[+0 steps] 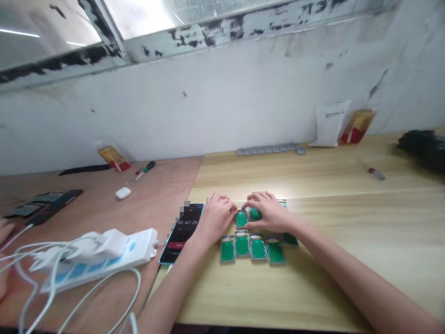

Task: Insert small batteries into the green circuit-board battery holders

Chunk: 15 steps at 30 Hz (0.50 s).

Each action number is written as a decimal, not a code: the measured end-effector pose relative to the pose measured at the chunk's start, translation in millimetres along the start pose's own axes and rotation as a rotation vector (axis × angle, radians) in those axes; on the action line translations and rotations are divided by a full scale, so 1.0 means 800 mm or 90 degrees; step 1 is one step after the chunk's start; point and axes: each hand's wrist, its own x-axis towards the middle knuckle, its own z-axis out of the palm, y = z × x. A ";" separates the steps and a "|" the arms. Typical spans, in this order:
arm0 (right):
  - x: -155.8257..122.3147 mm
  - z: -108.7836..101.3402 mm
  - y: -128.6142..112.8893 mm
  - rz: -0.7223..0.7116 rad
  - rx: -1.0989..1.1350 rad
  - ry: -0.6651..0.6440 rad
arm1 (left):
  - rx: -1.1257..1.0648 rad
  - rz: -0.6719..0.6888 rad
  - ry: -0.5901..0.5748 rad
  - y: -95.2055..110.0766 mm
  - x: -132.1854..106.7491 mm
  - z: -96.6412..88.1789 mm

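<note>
While the cased green circuit board [242, 220] lies on the wood-grain table [330, 273], I see the left hand [218, 215] with its fingertips at the board's upper edge; can't tell whether they pinch or only touch. Right hand [269, 212] is curled over a second board [255, 213] just beside it; grip or mere contact, I can't tell.

Nearer the camera I've got four more boards [258, 247] in an uneven row, plus a partly hidden board [290, 239] by the right wrist. Smartphone [184, 228] lies left of the left hand, timer at 00:42:29.

Further left, on the brown surface [167, 185]: power strip [137, 248] with plugs and white cables [54, 278], small white case [123, 193], green-handled screwdriver [148, 168]. Another person's hand [4, 229] at the left edge.

Along the wall [222, 102] I see a row of grey pieces [266, 150], then a white packet [332, 123] and a red-and-gold packet [358, 126]. Black bundle [422, 147], far right.
</note>
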 end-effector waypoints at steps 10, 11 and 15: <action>0.002 0.002 0.004 0.002 0.016 0.013 | -0.177 -0.050 0.014 -0.002 0.013 0.015; 0.002 0.002 0.004 0.005 0.015 0.013 | -0.185 -0.058 0.015 0.001 0.014 0.016; 0.002 0.001 0.007 0.014 0.016 0.013 | -0.137 -0.045 0.014 0.011 0.012 0.014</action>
